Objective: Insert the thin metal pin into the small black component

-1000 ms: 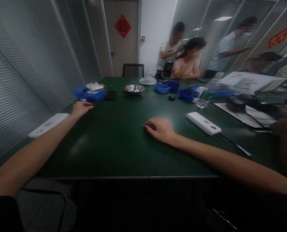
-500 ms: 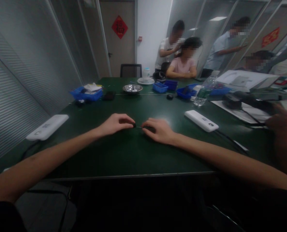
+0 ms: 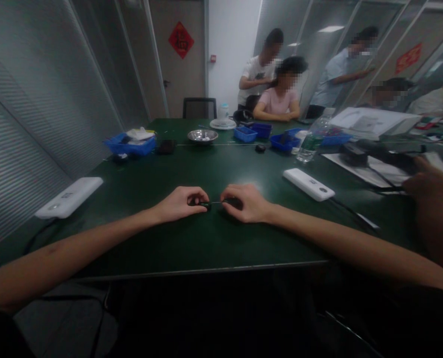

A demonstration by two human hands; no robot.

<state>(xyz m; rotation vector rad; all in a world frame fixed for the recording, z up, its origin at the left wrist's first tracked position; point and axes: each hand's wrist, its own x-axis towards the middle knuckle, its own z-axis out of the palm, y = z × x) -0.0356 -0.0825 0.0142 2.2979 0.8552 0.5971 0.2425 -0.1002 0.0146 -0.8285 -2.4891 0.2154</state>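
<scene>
Just above the dark green table [image 3: 154,248], both hands are closed close together near its middle. My left hand [image 3: 182,204] pinches a small black object [image 3: 205,204] between thumb and fingertips; its kind is too blurred to make out. A thin metal rod [image 3: 216,202] spans the short gap from that object to the fingertips of my right hand [image 3: 247,203]. My right hand is curled with thumb and fingers together at the rod's end. Something dark shows inside its grip, mostly hidden by the fingers.
White power banks with cables lie at left [image 3: 70,197] and right [image 3: 309,184]. Farther back are a metal bowl [image 3: 202,137], blue trays [image 3: 132,144], and a plastic bottle [image 3: 312,141]. Another person's hand [image 3: 430,184] is at the right edge. Several people are across the table.
My left hand has come slightly lower, and more of the black object shows between its fingers. The gap between the hands stays small. The whole view has shifted a little.
</scene>
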